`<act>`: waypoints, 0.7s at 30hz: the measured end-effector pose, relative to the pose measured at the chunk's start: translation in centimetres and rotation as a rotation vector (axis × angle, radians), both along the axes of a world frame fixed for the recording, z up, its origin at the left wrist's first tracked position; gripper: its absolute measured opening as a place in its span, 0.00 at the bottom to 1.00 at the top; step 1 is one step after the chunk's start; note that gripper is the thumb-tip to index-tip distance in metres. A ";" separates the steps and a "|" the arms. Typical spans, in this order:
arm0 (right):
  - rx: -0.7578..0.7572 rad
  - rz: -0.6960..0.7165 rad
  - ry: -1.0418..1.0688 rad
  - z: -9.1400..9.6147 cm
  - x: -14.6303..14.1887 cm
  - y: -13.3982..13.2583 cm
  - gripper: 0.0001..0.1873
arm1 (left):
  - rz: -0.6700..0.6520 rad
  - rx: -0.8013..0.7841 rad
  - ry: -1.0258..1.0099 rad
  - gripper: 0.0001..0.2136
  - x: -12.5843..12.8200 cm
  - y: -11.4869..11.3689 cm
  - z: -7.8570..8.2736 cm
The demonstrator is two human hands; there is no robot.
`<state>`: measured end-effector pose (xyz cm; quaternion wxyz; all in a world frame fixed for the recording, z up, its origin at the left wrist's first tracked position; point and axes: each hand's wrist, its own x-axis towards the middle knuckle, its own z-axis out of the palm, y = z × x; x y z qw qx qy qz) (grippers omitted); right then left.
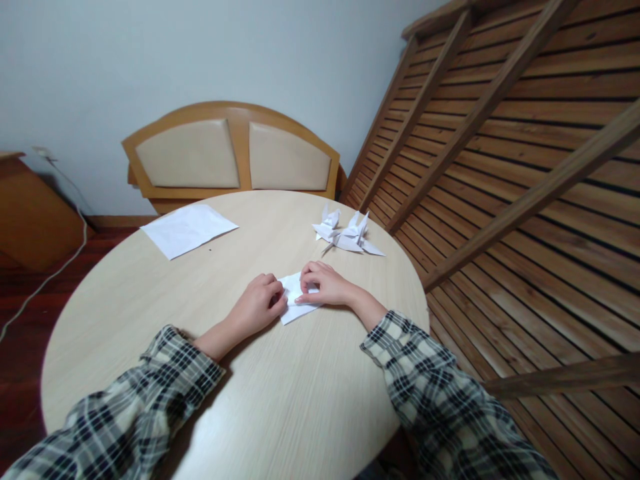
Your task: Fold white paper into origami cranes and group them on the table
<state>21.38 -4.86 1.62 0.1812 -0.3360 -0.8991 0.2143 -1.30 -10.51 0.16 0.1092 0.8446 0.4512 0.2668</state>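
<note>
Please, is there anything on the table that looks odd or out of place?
A small dark speck near the white sheet stands out against the pale table; I cannot tell what it is.

Bedroom, with padded headboard [243, 152]

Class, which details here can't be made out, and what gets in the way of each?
- Head view: parts of the small paper, covered by the left hand and the right hand.
- Head view: the full outlines of the folded paper shapes, which overlap.
- Head view: what the dark speck is; too small.
- Head view: the nearest part of the table, cut off by the bottom edge.
</note>
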 end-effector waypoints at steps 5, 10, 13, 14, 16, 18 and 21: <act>0.003 -0.002 -0.006 -0.2 0.0 0.1 0.12 | 0.056 -0.059 -0.069 0.04 0.0 0.0 0.3; 0.003 -0.009 -0.003 -0.3 0.0 0.1 0.12 | 0.044 -0.077 -0.100 0.04 -0.2 0.1 0.1; 0.003 -0.012 -0.006 -0.4 0.0 0.2 0.12 | 0.011 -0.029 -0.082 0.04 -0.5 0.3 -0.3; 0.002 -0.013 -0.009 -0.4 -0.1 0.2 0.12 | -0.002 -0.017 -0.073 0.05 -0.5 0.3 -0.4; 0.004 -0.017 -0.014 -0.4 -0.1 0.1 0.12 | -0.029 -0.003 -0.047 0.05 -0.7 0.4 -0.6; 0.006 -0.023 -0.020 -0.3 -0.1 0.0 0.12 | -0.049 0.004 -0.014 0.06 -0.8 0.4 -0.7; 0.002 -0.029 -0.038 0.0 -0.2 -0.1 0.11 | -0.069 0.024 0.039 0.08 -0.9 0.3 -0.6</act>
